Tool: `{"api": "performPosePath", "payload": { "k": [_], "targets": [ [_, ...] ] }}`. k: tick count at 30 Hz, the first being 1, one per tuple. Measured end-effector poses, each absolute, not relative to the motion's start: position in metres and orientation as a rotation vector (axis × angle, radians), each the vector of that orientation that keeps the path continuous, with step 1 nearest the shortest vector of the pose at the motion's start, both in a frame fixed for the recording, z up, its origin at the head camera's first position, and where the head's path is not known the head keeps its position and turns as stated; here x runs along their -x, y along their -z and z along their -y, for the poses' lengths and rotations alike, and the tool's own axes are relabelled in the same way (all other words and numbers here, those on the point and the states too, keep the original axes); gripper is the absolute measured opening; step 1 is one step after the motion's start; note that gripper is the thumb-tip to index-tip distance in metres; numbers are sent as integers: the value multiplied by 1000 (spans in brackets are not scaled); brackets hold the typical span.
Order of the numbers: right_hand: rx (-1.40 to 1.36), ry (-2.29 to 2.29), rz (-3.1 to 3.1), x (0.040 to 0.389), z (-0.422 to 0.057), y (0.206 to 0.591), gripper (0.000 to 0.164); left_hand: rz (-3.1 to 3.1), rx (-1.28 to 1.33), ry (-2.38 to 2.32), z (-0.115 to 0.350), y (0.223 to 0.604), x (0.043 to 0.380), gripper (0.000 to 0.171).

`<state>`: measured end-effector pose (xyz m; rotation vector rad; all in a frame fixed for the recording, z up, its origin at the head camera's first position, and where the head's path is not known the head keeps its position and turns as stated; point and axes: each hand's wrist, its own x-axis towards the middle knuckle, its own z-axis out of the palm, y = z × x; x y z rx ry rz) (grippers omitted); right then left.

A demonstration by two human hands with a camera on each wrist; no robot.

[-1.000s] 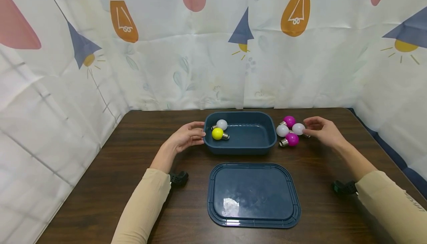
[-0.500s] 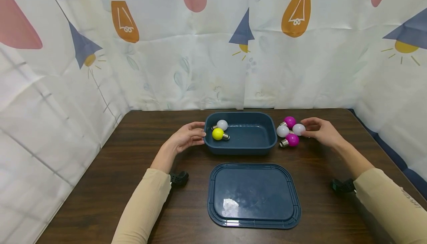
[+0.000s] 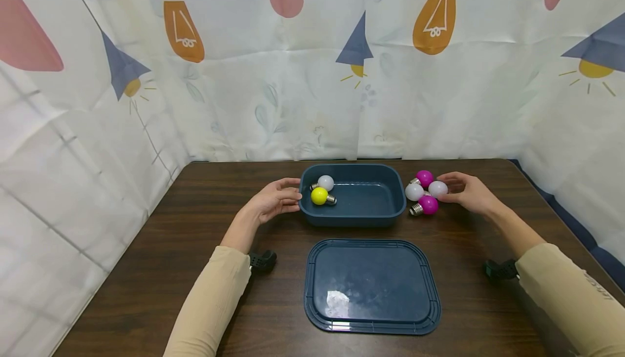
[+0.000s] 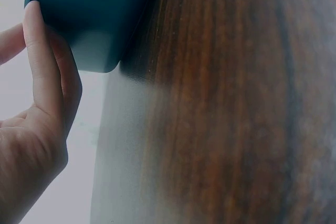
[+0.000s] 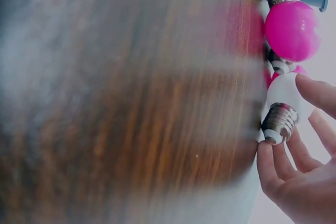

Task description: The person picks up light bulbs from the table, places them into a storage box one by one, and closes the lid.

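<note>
My right hand (image 3: 471, 191) is at the right of a small cluster of light bulbs, thumb and fingers on either side of a white light bulb (image 3: 438, 189). In the right wrist view, the thumb lies at its globe and the fingertips are close around its screw base (image 5: 280, 123). Beside it lie a second white bulb (image 3: 414, 192) and two magenta bulbs, one behind (image 3: 425, 178) and one in front (image 3: 428, 204). My left hand (image 3: 273, 199) touches the left end of a dark blue box (image 3: 351, 220) with nearly straight fingers.
Inside the box are a white bulb (image 3: 325, 183) and a yellow bulb (image 3: 319, 196). A flat dark blue lid (image 3: 373, 286) lies in front of it on the brown wooden table (image 3: 146, 270). A printed white curtain (image 3: 293, 91) hangs behind the table.
My right hand has shifted slightly left, its thumb and fingers coming closer around the white bulb. The left hand, box and bulbs stay where they were.
</note>
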<state>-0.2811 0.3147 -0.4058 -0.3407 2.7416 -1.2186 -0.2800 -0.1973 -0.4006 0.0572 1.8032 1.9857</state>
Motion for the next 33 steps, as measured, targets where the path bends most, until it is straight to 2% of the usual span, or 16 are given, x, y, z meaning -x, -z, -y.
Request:
{"api": "performPosePath", "payload": {
  "k": [21,33],
  "targets": [
    [330,1191,-2763,280,-314,401,57,-1805,-49,-1992,197,404,281,59],
    [342,1216,-2760,274,-315,385,57,-1801,-47,-1994,197,402,280,58]
  ]
}}
